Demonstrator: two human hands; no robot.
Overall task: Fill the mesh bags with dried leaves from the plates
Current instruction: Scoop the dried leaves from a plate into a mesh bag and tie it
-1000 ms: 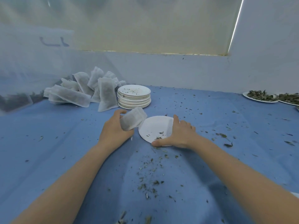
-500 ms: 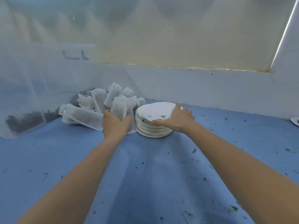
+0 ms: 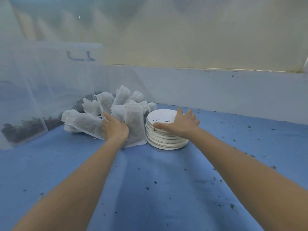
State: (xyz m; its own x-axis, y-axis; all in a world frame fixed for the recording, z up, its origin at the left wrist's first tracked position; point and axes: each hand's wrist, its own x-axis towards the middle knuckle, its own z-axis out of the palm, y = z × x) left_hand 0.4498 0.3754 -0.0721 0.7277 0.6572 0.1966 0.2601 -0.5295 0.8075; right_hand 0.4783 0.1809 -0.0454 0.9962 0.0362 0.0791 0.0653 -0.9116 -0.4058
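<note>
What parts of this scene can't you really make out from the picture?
- Head view: the left hand lies against the pile of bags; whether its hidden fingertips grip one is unclear.
- The bags' filling is hidden by their cloth.
- The lower plates in the stack of plates show only their rims.
- The dark heap on the left is blurred by the netting.

On my surface [image 3: 150, 189]: pile of filled mesh bags [image 3: 106, 114] far left; stack of plates [image 3: 165, 139] just right of it; leaf crumbs [image 3: 215, 178] scattered in front and right.
</note>
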